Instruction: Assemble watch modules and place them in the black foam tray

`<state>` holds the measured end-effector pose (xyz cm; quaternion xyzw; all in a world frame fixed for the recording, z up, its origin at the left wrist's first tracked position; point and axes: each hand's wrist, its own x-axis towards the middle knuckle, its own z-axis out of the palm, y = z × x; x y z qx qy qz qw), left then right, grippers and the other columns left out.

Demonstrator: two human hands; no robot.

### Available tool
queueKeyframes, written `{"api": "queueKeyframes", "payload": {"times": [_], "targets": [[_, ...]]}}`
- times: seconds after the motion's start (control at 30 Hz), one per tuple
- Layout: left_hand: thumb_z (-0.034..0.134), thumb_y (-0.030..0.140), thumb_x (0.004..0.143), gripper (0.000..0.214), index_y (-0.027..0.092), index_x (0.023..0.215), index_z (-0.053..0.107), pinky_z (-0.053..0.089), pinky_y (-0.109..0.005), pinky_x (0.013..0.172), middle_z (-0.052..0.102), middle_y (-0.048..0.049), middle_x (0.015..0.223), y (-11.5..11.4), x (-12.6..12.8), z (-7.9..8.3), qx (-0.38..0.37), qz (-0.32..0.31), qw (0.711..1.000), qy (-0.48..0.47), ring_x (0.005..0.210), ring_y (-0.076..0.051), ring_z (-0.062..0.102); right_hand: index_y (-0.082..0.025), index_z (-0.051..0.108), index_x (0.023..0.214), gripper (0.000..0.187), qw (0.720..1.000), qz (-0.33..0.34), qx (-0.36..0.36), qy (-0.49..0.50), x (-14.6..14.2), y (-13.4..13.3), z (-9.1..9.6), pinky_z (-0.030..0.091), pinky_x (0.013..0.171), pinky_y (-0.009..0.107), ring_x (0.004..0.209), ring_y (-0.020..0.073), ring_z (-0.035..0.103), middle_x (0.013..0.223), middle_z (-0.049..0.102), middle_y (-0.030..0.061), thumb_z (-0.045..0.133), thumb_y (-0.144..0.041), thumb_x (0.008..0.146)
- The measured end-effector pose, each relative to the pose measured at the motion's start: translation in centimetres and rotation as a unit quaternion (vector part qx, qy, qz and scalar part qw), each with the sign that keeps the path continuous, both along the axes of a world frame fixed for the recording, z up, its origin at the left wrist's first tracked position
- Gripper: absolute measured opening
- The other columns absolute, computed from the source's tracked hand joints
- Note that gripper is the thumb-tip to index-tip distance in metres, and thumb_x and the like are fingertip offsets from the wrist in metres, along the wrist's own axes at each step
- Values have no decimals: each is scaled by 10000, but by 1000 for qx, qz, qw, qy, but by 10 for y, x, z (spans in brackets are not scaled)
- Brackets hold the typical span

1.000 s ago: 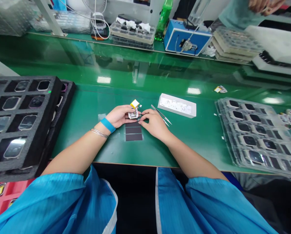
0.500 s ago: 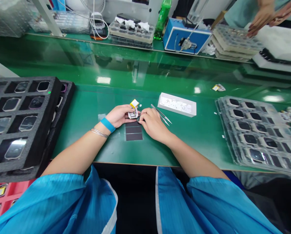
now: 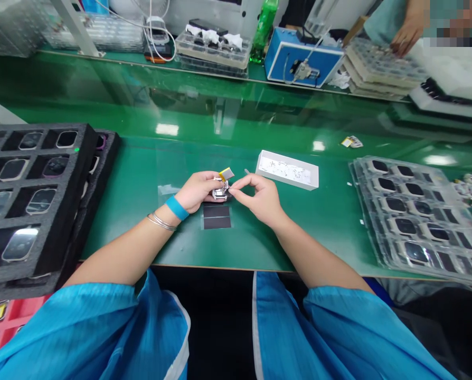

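Your left hand is wrapped around the watch case, fingers under it and thumb on top. The case is open, over the green table, right in front of you. A battery with a yellow edge sticks up, tilted, at its far side. The thumb and first finger of your right hand pinch close at the right side of the case; I cannot tell if they grip a tiny part.

Just below the case, you have 2 black strips. Near your right hand is a white box. The paper in it has dark specks, too small to tell if they are letters. The foam tray on your left has a green dot on its edge. Clear trays sit on your right, with watch cases in them.
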<state>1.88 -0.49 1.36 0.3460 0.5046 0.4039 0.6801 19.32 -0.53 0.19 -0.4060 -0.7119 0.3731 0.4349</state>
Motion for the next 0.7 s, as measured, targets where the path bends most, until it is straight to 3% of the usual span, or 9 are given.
{"api": "queueKeyframes", "payload": {"times": [0.27,0.4,0.7], "targets": [[682,102,735,27,118,734,661,560,-239,555,617,-16,621,-3,2,2,5,-13,1000,20,555,-110,597,-209,585,801,163,1000,16,-18,-13,-4,1,1,531,788,359,718,151,649,765,695,-11,714,-296,750],[682,90,735,33,116,730,662,553,-237,551,624,-20,619,-3,4,2,7,-17,999,27,543,-108,592,-219,534,933,238,999,27,-18,-21,-3,-1,3,522,807,349,738,146,661,777,698,-22,699,-263,767],[637,69,752,61,120,723,657,549,-221,544,622,-13,620,-3,4,2,0,-21,999,32,548,-102,598,-218,517,921,206,998,53,6,-43,-5,-2,1,516,766,317,737,146,668,812,701,-11,669,-196,782]]}}
